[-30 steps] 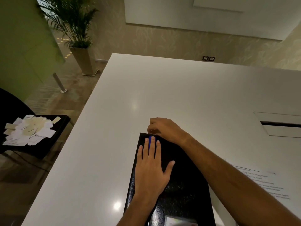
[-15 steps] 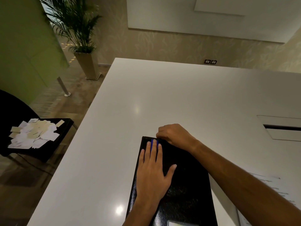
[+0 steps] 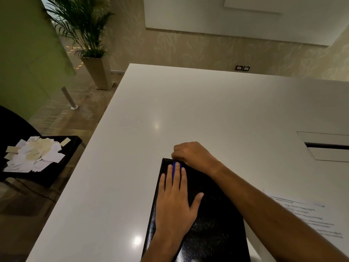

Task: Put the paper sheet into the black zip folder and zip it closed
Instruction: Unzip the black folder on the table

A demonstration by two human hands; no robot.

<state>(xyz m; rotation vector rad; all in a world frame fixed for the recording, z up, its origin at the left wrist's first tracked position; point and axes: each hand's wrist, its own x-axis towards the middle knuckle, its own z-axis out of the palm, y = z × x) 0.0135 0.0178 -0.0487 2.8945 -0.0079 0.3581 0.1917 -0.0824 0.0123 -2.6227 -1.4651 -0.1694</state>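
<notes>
head cam only, so just the one angle. the black zip folder [image 3: 213, 229] lies flat on the white worktop [image 3: 198, 110], near the front edge, and its near end is cut off by the bottom of the frame. the hands are close together at its far end. left hand [image 3: 174, 205] is flat on the cover, fingers straight, tips over some blue strip [image 3: 177, 164] that's mostly covered. right hand [image 3: 194, 155] is curled at the folder's far edge, and honestly i can't tell what it's pinching, the knuckles hide it. can't see any zip either. a printed sheet [image 3: 309, 220] lies on the worktop right of the folder, partly behind the right forearm, text too blurry to read.
</notes>
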